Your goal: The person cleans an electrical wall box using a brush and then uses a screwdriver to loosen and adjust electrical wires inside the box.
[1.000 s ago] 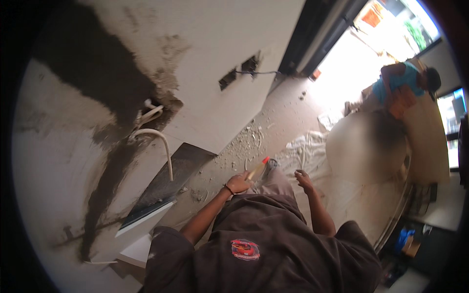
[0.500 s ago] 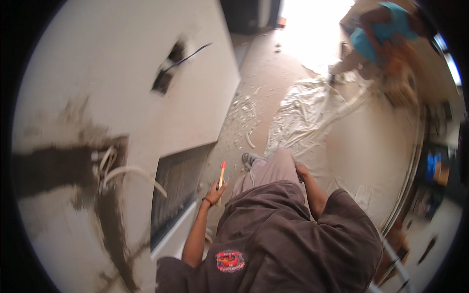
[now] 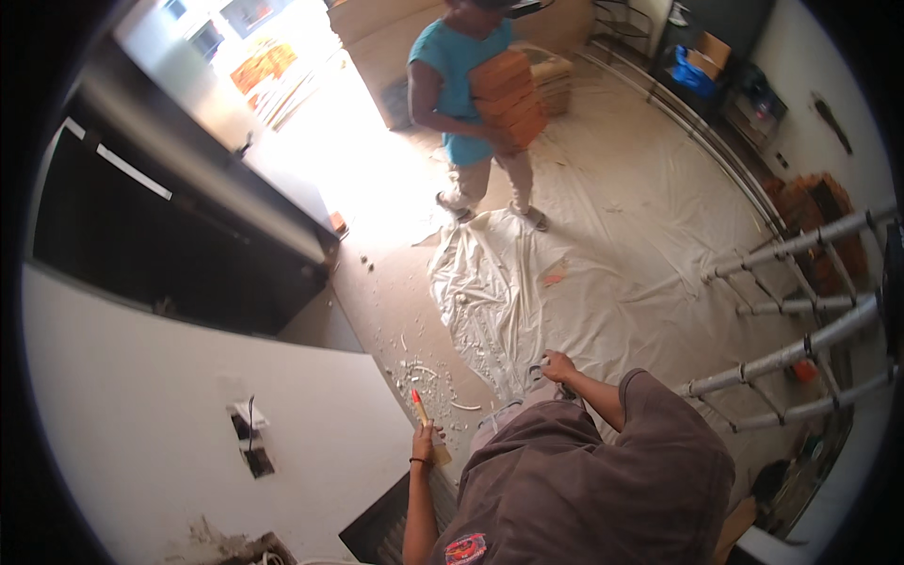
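Observation:
My left hand (image 3: 426,441) is closed round a paintbrush (image 3: 421,409) with a pale wooden handle and a red tip. The tip points up and away; the pale bristle end shows below my fingers. My right hand (image 3: 559,365) is closed in front of my right thigh. A small greyish edge shows beside its fingers, too little to name. Left of the brush stands a white wall (image 3: 311,424) with cut-out openings (image 3: 250,441) and a dark wire.
A co-worker in a turquoise shirt (image 3: 461,75) carries a stack of orange bricks (image 3: 508,99). Crumpled plastic sheeting (image 3: 490,282) covers the floor, with rubble (image 3: 419,372) beside it. Ladders (image 3: 782,363) stand at right. A dark cabinet (image 3: 179,198) is far left.
My view has swung right, so the wall slides down and left. The co-worker, bent over before, now stands upright with the bricks. The brush stays in my left hand.

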Action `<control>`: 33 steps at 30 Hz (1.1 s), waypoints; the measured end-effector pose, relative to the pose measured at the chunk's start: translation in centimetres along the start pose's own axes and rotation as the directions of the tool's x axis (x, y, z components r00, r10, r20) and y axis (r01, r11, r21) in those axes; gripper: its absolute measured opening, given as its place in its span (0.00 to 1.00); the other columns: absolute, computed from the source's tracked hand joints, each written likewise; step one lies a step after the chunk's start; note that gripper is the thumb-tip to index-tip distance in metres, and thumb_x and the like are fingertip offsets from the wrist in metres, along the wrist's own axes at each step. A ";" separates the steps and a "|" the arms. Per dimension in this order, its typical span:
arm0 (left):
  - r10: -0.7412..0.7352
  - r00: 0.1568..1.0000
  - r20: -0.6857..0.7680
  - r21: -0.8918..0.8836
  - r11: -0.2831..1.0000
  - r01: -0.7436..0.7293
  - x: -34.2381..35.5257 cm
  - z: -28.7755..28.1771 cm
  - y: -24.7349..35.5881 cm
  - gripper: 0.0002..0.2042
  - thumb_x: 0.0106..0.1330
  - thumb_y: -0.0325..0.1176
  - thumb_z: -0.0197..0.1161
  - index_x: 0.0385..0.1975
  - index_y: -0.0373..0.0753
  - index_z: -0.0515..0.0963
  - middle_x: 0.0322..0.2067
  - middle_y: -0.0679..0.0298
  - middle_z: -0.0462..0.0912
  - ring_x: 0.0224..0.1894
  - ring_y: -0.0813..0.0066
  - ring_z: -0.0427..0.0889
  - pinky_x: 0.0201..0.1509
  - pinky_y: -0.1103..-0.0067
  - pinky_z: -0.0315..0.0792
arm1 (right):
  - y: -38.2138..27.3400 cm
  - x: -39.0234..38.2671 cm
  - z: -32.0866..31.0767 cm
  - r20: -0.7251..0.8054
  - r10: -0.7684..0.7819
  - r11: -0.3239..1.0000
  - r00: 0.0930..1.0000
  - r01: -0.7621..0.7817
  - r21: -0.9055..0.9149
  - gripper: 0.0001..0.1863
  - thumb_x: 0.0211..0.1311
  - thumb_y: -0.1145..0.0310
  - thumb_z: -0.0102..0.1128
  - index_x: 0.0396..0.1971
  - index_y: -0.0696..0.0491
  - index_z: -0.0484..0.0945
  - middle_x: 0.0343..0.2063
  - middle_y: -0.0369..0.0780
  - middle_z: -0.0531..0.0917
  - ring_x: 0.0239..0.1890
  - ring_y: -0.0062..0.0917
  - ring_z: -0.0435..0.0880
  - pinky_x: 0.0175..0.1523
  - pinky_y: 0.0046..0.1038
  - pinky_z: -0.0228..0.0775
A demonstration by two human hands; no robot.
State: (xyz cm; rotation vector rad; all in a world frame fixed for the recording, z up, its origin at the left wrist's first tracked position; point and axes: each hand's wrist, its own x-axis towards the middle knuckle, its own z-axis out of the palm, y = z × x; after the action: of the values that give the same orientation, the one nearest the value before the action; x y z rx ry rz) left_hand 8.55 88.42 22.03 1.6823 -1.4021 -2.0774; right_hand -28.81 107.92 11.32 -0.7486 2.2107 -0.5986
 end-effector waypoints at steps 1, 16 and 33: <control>0.005 0.999 0.032 0.004 1.000 -0.005 1.0 1.3 1.0 0.21 0.67 0.45 0.52 0.52 0.37 0.67 0.37 0.56 0.79 0.34 0.67 0.80 0.35 0.72 0.76 | 0.2 0.0 -0.6 0.050 -0.035 0.996 0.998 0.031 0.081 0.24 0.48 0.59 0.59 0.45 0.57 0.76 0.35 0.48 0.83 0.41 0.37 0.82 0.48 0.32 0.72; -0.273 0.701 0.659 0.411 0.911 -0.031 2.2 21.5 6.0 0.28 0.68 0.52 0.47 0.60 0.38 0.64 0.55 0.56 0.71 0.54 0.62 0.73 0.56 0.67 0.69 | -6.7 -6.3 -1.7 0.271 -0.053 0.291 0.961 -0.245 0.925 0.33 0.66 0.40 0.41 0.40 0.59 0.76 0.29 0.42 0.82 0.31 0.27 0.81 0.43 0.28 0.72; 0.055 0.864 0.500 0.126 0.983 -0.135 22.0 15.5 26.7 0.54 0.45 0.82 0.43 0.70 0.57 0.40 0.70 0.56 0.40 0.72 0.54 0.40 0.65 0.43 0.39 | 13.1 -40.2 9.8 -0.200 0.913 -0.156 0.355 0.757 0.635 0.21 0.62 0.48 0.55 0.34 0.53 0.72 0.31 0.38 0.78 0.32 0.28 0.78 0.40 0.31 0.72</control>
State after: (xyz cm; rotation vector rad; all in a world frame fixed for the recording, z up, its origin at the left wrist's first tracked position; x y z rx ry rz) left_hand -23.93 69.00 24.57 1.1228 -1.7861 -2.5110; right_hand -2.65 142.16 16.41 1.3523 1.1733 -2.8478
